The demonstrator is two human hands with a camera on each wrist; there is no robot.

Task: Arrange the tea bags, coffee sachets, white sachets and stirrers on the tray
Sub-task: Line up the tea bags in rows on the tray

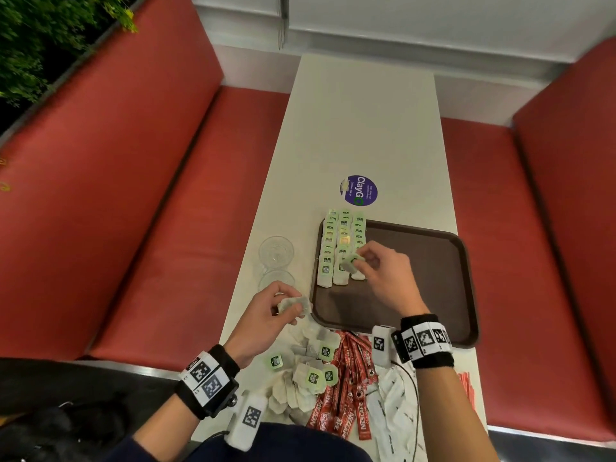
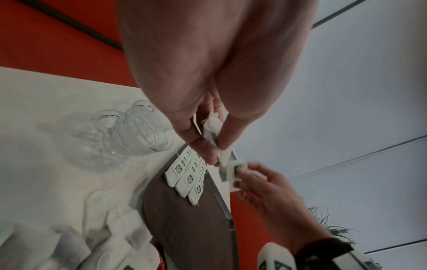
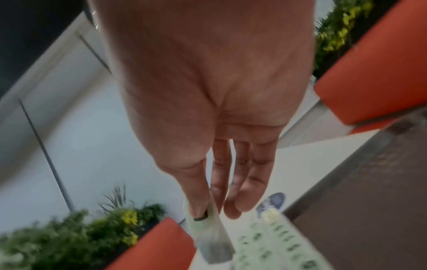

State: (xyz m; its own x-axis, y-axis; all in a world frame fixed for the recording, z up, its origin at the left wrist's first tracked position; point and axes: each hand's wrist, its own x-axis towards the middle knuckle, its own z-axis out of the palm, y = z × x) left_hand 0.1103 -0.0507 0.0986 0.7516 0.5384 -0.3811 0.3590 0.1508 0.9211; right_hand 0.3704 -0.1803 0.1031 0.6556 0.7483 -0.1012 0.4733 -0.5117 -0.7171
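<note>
Head view: our right hand (image 1: pixel 383 275) has thumb & fingertips pinched on a tea bag (image 1: pixel 350 262) w/ green tag, held just above the near end of the tea-bag rows (image 1: pixel 341 248) at the tray's left side. The right wrist view confirms the pinch: thumb on the tag, bag hanging below, other fingers fairly straight. Our left hand (image 1: pixel 266 315) has fingers curled round a second tea bag (image 1: pixel 295 305), off the tray, just beside its near-left corner. The rows run lengthwise away from us, three columns, overlapped like shingles; the next free slots look to be at their near ends, directly under and slightly toward us from the right-hand bag. So the right hand is the nearer one, and we judge its bag should go down w/ long axis along the column, tag facing up. The brown tray (image 1: pixel 433 295) is bare over its right part. Still loose on the table (image 1: pixel 366 128) near us: tea-bag pile (image 1: pixel 300 378), red coffee sachets (image 1: pixel 350 388), white sachets (image 1: pixel 393 401), and what look like red stirrers (image 1: pixel 466 388) at far right. Two glass cups (image 1: pixel 276 258) sit left of the tray.
</note>
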